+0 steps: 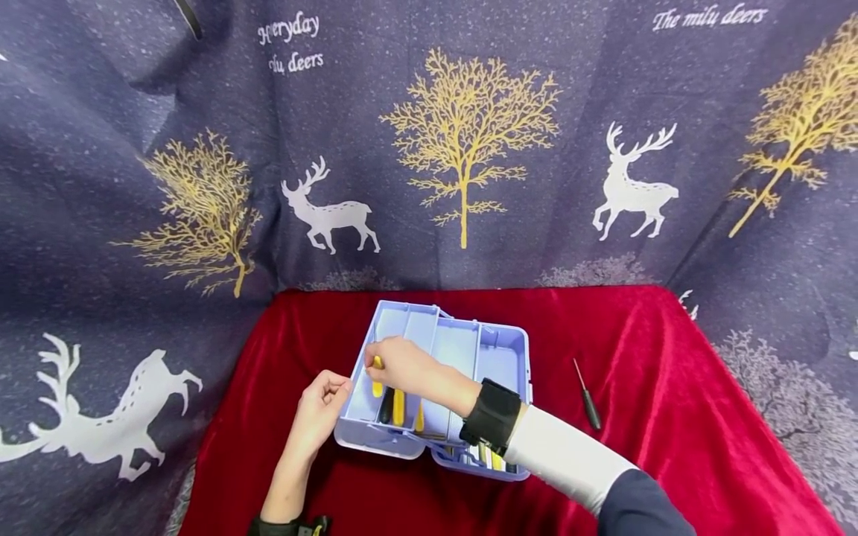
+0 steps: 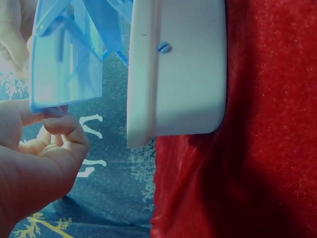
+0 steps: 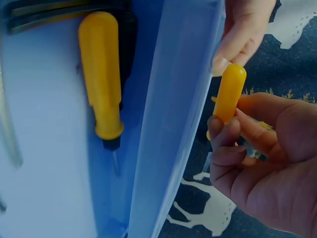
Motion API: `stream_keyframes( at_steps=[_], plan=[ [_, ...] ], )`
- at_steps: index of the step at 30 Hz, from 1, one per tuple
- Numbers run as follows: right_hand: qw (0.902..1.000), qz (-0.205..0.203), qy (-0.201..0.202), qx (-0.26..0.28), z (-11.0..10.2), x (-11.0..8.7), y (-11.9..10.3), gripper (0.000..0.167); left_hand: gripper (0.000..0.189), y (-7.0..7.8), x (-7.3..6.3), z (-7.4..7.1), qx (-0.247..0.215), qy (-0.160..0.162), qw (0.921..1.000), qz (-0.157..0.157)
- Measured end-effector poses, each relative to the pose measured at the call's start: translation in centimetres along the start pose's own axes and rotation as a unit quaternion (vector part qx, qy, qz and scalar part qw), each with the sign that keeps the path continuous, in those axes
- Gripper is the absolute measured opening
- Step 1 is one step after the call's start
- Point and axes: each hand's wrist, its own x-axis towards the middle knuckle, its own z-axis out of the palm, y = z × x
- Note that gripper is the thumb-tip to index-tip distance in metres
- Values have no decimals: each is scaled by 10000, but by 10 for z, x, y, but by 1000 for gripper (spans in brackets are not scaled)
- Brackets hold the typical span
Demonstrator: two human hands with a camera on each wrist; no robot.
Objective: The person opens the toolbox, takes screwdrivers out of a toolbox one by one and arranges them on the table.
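Note:
A light-blue toolbox (image 1: 450,346) stands unfolded on red cloth, its upper tray (image 2: 74,84) spread to the left. My right hand (image 1: 405,365) is over that tray. Its thumb and fingers pinch a yellow-handled screwdriver (image 3: 229,94), whose lower part is mostly hidden by the fingers. At the tray's left rim, my left hand (image 1: 322,409) grips the edge between thumb and curled fingers. Inside the tray lie another yellow screwdriver (image 3: 101,74) and a black-handled tool (image 1: 386,406), close to the near end.
To the toolbox's right, a black-handled screwdriver (image 1: 590,409) lies on the red cloth (image 1: 643,357). More tools (image 1: 496,460) show in the box's near right part, partly under my right forearm. A dark curtain (image 1: 509,260) with deer and trees hangs behind.

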Motion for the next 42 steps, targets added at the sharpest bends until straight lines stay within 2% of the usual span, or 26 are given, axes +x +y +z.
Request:
stream_keyframes(
  at_steps=[8,16,26,33,42],
  plan=[
    [9988,-22,464,-151,-24,-30,18,4,9,-1,0,1,36,27,10000,-23],
    [9955,23,923,-200,-44,-70,42,7,9,-3,0,0,87,42,9998,-158],
    [9906,411,1289,-178,-64,-124,81,11,10,-2,-1,-1,94,55,9999,-105],
    [9854,945,1402,-192,-72,-158,113,14,11,-1,2,-1,43,31,10000,-25],
    [9762,1486,1577,-6,-77,-214,153,14,12,1,2,0,59,47,9999,-118]
  ],
)
